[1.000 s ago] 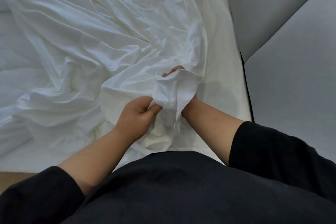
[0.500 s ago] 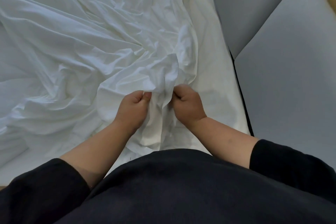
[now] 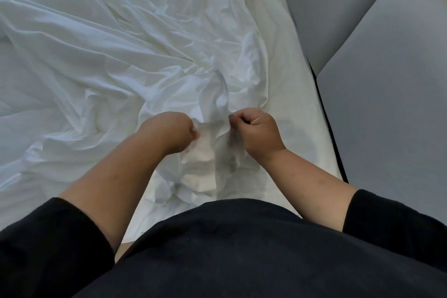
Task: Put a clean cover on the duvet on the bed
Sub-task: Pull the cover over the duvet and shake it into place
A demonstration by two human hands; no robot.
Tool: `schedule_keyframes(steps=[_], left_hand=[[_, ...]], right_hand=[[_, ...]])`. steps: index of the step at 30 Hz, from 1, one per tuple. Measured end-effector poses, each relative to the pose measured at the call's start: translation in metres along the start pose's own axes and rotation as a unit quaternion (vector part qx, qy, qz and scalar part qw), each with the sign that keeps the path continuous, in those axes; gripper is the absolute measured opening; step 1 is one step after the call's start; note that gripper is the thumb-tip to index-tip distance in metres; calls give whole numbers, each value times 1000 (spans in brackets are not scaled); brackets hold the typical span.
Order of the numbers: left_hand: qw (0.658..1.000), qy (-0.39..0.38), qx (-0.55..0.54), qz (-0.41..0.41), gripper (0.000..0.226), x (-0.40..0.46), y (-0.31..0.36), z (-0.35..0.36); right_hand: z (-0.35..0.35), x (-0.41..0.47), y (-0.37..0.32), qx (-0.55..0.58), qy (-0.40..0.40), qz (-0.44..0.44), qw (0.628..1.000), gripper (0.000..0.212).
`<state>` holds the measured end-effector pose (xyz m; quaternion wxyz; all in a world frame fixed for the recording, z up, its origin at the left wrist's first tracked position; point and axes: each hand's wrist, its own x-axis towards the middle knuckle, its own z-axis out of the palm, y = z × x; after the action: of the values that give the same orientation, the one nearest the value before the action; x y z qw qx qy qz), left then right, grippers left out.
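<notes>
A bed (image 3: 297, 94) with a white sheet fills the view, with grey padded panels (image 3: 387, 80) along its edge from twelve round to four o'clock. At the centre the left hand (image 3: 173, 132) is curled into a fist with white fabric bunched in it, its fingertips hidden by the cloth. The right hand (image 3: 257, 132), just toward three o'clock of it, pinches a fold between thumb and curled fingers. Both grip the same ridge of the duvet cover (image 3: 116, 63), which rises between them and runs up toward twelve o'clock. The hands sit close together, probably so they can feel along a seam or find a corner or the opening. Which of those it is cannot be told, and the duvet cannot be picked out from the other white cloth. The rest of the cover lies crumpled across the bed from nine to twelve o'clock, with loose folds heaped toward six o'clock against the person's dark top (image 3: 229, 249). A bare strip of sheet lies at three o'clock between the cover and the panels. The panels limit any pull that way; toward nine o'clock there is wide room to spread the cloth
</notes>
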<state>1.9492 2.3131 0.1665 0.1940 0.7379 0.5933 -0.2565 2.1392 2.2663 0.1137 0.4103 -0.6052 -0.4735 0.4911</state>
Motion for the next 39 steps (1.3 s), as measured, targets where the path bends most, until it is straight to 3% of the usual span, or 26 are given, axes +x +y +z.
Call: schedule_keyframes(steps=[2,4,6,8,9,10,11,12,13,16,17,18,21,23,27,32,34,36,39], left_hand=[[993,-73,-60,77,41,-7,-1,-6],[974,-98,-166,120,49,-16,-4,-2],[967,-87,-188,148,49,-21,-5,11],[950,-20,-265,162,44,-22,-4,28],[918,9,-365,156,38,-23,-2,35],[852,6,-507,132,30,-24,-1,40],[764,-11,-638,96,22,-25,1,43],[704,-9,-707,59,18,-24,2,48],[699,14,-714,38,15,-21,3,52],[870,97,-480,52,15,-10,12,57],[894,120,-428,55,16,-6,16,56],[896,140,-417,54,16,-1,17,54],[877,167,-450,38,26,7,16,51],[850,165,-499,32,30,9,16,49],[814,141,-562,46,36,8,17,45],[796,116,-586,94,44,6,11,41],[780,108,-608,103,41,6,10,35],[747,91,-650,102,34,9,8,28],[725,47,-675,130,31,10,6,23]], right_hand=[[1,3,3,10,15,14,1000,26],[4,4,4,3,23,12,1000,30],[7,3,4,-9,22,-7,1000,39],[8,1,6,4,29,6,1000,39],[8,1,7,20,35,23,999,34],[7,1,8,35,38,44,998,27],[6,2,9,46,41,66,996,21],[6,1,9,50,43,84,994,16],[6,0,9,52,42,92,994,14],[14,-4,7,50,25,99,994,13],[16,-5,6,56,20,102,993,11],[18,-6,5,61,19,103,993,9],[18,-8,5,9,94,94,991,3],[19,-18,10,-30,155,72,985,16],[34,-42,18,-33,77,10,996,19],[35,-50,9,-109,172,-42,978,23],[35,-65,3,-79,130,-24,988,27],[47,-82,-5,-31,42,56,997,35],[69,-91,-15,72,-79,201,974,32]])
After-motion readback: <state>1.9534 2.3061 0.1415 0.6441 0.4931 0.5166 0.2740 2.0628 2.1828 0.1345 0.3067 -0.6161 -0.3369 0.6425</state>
